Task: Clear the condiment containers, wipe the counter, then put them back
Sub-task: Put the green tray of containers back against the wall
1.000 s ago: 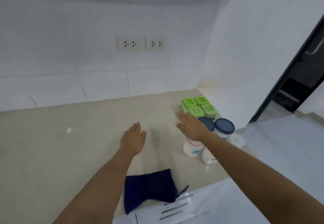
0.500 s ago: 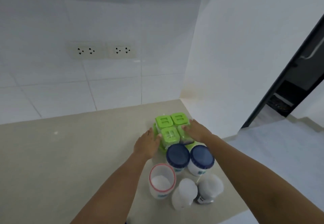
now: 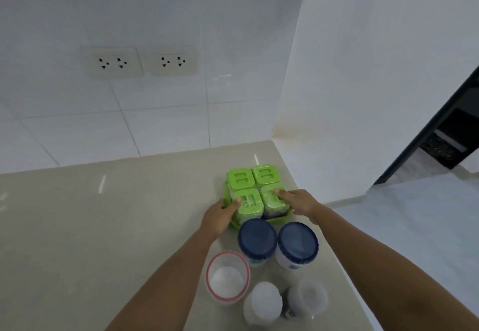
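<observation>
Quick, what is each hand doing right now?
Left hand: fingers curled around the left side of the green spice box set.
Right hand: open, fingers resting flat on the set's right side.

We see a bright, even, cool light with soft, faint shadows. Pale streaks of glare lie on the glossy desk (image 3: 103, 201). Straight wall lines bend toward the edges, and the whole picture looks slightly soft.
</observation>
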Tool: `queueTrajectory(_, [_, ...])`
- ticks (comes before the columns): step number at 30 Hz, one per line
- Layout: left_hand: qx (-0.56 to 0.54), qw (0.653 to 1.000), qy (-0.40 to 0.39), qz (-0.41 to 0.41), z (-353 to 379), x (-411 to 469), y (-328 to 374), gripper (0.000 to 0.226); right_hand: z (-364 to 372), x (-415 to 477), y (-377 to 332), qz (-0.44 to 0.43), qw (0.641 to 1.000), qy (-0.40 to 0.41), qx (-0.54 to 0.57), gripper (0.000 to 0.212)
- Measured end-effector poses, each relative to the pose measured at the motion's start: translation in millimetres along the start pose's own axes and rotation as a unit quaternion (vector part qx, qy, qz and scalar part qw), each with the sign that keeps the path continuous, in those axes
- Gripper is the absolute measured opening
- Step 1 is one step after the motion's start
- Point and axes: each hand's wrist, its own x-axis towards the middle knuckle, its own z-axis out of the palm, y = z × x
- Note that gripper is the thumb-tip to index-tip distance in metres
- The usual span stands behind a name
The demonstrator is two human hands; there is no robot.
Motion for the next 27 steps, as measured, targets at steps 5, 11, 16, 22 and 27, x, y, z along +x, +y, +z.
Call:
queueTrajectory(5, [-0.144, 0.987, 0.001, -0.066, -10, 10, -4, 0.038, 8, 7, -10, 0.014, 0.999, -0.010, 0.046, 0.059])
queueTrajectory(11, [-0.212, 0.972, 0.027, -0.098, -46, 11, -23, 0.029, 35, 3, -46, 0.006, 0.997, -0.042, 0.067, 0.058])
queueTrajectory(16, [-0.234, 0.966, 0.072, -0.086, -97, -7, -40, 0.018, 80, -8, -87, -0.011, 0.996, -0.062, 0.061, 0.052])
queueTrajectory(22, [-0.238, 0.962, 0.114, -0.072, -186, -33, -68, 0.015, 162, -32, -144, -0.045, 0.994, -0.071, 0.075, 0.046])
queueTrajectory(27, [-0.231, 0.959, 0.147, -0.068, -276, -56, -104, 0.014, 252, -51, -189, -0.059, 0.991, -0.076, 0.096, 0.048])
